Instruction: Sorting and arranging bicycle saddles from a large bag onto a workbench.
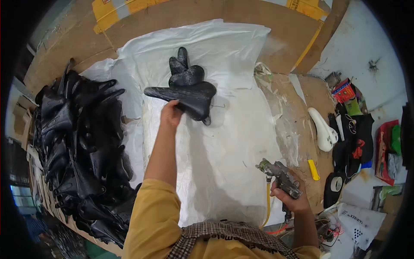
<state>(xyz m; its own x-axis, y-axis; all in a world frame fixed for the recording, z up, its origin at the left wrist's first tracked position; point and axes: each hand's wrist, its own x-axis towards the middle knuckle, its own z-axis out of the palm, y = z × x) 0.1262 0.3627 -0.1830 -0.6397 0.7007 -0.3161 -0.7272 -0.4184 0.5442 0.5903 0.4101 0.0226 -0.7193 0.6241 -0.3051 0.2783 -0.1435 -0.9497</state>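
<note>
Black, smooth bike saddle (189, 97), lying on white sheeting (241, 138) against more dark saddles (187, 75). From where I stand: left hand (171, 114) grips its near edge, fingers underneath hidden; right hand (293, 192) is wrapped around a spray gun (282, 177). Saddle looks light, stiff-shelled, slightly padded, maybe slippery, hardly fragile. Best hold: rim or narrow nose. Saddle pile (82, 151) at left.
</note>
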